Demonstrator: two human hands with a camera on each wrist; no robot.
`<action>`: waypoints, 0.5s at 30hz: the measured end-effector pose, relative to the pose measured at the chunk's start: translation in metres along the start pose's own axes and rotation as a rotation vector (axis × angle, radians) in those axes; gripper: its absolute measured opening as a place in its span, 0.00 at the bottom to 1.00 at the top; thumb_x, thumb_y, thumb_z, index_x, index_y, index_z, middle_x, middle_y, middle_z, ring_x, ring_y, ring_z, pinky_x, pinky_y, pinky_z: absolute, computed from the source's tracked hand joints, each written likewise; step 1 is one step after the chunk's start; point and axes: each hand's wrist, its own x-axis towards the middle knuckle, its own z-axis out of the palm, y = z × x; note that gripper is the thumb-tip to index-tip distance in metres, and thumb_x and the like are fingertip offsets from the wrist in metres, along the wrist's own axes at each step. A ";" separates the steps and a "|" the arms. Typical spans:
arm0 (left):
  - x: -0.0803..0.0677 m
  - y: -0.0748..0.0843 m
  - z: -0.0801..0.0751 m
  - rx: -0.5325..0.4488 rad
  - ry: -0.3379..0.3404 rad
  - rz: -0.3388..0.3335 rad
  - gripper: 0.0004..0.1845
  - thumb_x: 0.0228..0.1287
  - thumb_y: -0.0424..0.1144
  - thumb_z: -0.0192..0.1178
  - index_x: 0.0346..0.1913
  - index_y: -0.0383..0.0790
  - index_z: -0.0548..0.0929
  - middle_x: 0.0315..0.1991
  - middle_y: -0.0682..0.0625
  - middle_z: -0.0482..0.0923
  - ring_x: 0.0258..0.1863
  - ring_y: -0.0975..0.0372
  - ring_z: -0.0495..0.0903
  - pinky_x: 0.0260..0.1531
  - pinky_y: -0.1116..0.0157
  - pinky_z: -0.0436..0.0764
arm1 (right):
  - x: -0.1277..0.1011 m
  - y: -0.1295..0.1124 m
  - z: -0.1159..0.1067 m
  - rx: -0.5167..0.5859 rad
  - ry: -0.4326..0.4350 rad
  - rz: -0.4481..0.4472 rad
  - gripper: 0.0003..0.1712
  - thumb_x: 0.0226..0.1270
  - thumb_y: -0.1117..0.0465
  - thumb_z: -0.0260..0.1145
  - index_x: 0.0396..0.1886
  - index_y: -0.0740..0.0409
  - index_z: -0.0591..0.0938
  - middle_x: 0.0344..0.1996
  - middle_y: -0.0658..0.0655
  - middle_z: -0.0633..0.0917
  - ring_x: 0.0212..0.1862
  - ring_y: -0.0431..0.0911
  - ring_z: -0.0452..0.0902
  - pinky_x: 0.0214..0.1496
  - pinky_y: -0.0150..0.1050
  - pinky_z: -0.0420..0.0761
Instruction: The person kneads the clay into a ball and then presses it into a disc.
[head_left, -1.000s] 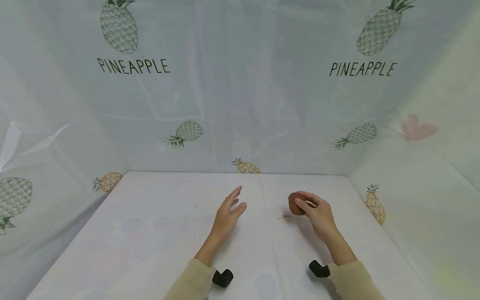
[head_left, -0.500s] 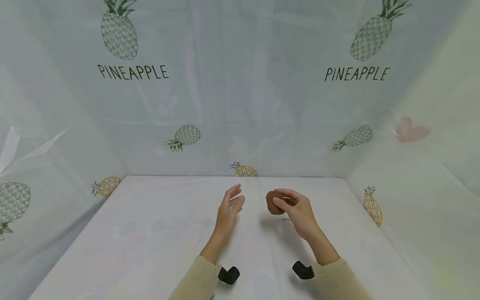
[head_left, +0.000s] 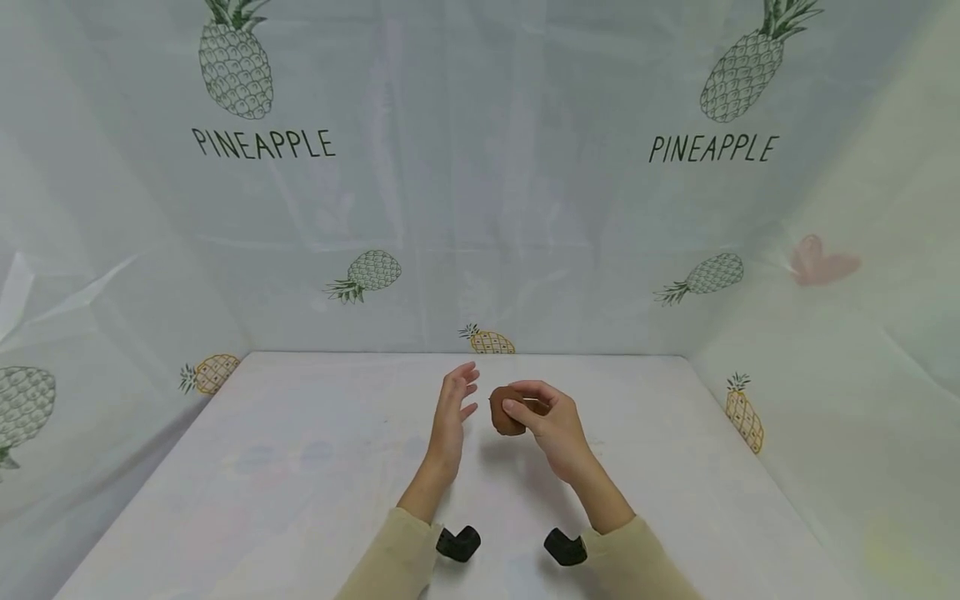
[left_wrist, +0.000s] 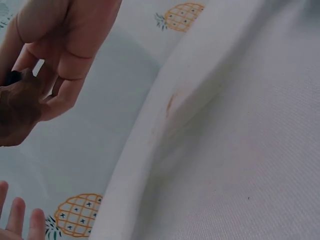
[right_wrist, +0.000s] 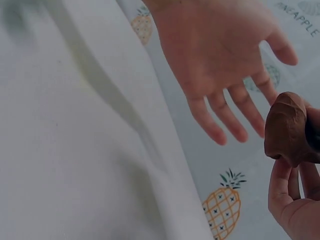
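Note:
My right hand [head_left: 555,429] pinches a brown lump that looks like modelling clay [head_left: 507,411] between thumb and fingers, above the table. In the right wrist view the lump [right_wrist: 284,125] has a creased, uneven surface, with a dark patch at its side. My left hand [head_left: 450,421] is close by on the left, its palm turned toward the lump and nothing in it. Its fingers [right_wrist: 242,107] are spread and nearly straight in the right wrist view. In the left wrist view, the right hand's fingers [left_wrist: 62,97] curl around the lump [left_wrist: 20,112].
A white-covered table [head_left: 262,500] lies under both hands. A pale curtain printed with pineapples [head_left: 480,183] hangs behind it and at the sides. A small brown smear [left_wrist: 170,105] marks the white cover. Black wrist mounts [head_left: 459,544] protrude from the sleeves.
My right hand has carried the brown lump leftward, close to the left hand. The left hand has stayed near its place, turning its palm more toward the lump.

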 end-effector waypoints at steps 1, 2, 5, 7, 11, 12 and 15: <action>0.000 0.000 0.000 -0.008 -0.007 0.006 0.30 0.87 0.59 0.36 0.78 0.47 0.67 0.75 0.45 0.68 0.76 0.50 0.64 0.76 0.40 0.63 | 0.000 0.000 0.003 0.001 -0.003 -0.004 0.19 0.68 0.64 0.78 0.57 0.61 0.87 0.54 0.59 0.88 0.53 0.49 0.85 0.50 0.38 0.86; 0.001 0.001 0.000 -0.018 -0.012 0.011 0.31 0.87 0.60 0.34 0.79 0.48 0.66 0.76 0.45 0.68 0.76 0.50 0.63 0.76 0.40 0.61 | 0.000 0.000 0.006 0.003 -0.005 -0.007 0.19 0.68 0.64 0.78 0.57 0.60 0.87 0.53 0.59 0.88 0.52 0.49 0.86 0.50 0.38 0.86; 0.001 0.003 -0.001 -0.032 -0.014 0.035 0.31 0.87 0.60 0.31 0.79 0.49 0.64 0.77 0.46 0.66 0.78 0.51 0.60 0.77 0.39 0.57 | 0.001 -0.001 0.013 0.001 -0.009 -0.017 0.18 0.67 0.65 0.78 0.56 0.60 0.88 0.52 0.58 0.89 0.51 0.49 0.86 0.48 0.38 0.86; 0.002 0.005 -0.001 -0.039 -0.009 0.058 0.30 0.87 0.59 0.30 0.80 0.49 0.62 0.79 0.45 0.63 0.80 0.50 0.57 0.78 0.38 0.54 | 0.002 -0.001 0.017 0.004 -0.009 -0.025 0.18 0.67 0.65 0.78 0.55 0.60 0.88 0.51 0.58 0.89 0.50 0.48 0.86 0.47 0.38 0.86; 0.003 0.009 -0.001 -0.083 0.011 0.095 0.31 0.87 0.57 0.29 0.81 0.46 0.58 0.81 0.44 0.56 0.82 0.48 0.51 0.79 0.39 0.47 | 0.003 -0.003 0.023 0.015 -0.009 -0.029 0.18 0.66 0.66 0.79 0.54 0.62 0.87 0.50 0.58 0.89 0.48 0.48 0.86 0.46 0.37 0.85; 0.004 0.011 -0.001 -0.096 0.013 0.099 0.31 0.87 0.57 0.29 0.81 0.46 0.57 0.81 0.44 0.54 0.82 0.48 0.50 0.80 0.40 0.45 | 0.003 -0.003 0.024 0.016 -0.010 -0.031 0.18 0.66 0.66 0.79 0.55 0.62 0.87 0.50 0.58 0.89 0.48 0.47 0.86 0.46 0.36 0.85; 0.004 0.014 0.000 -0.122 0.008 0.103 0.31 0.87 0.56 0.28 0.81 0.44 0.54 0.82 0.45 0.50 0.83 0.50 0.45 0.81 0.43 0.40 | 0.004 -0.004 0.026 0.010 -0.022 -0.038 0.19 0.66 0.65 0.79 0.55 0.62 0.87 0.50 0.59 0.89 0.49 0.47 0.87 0.47 0.36 0.85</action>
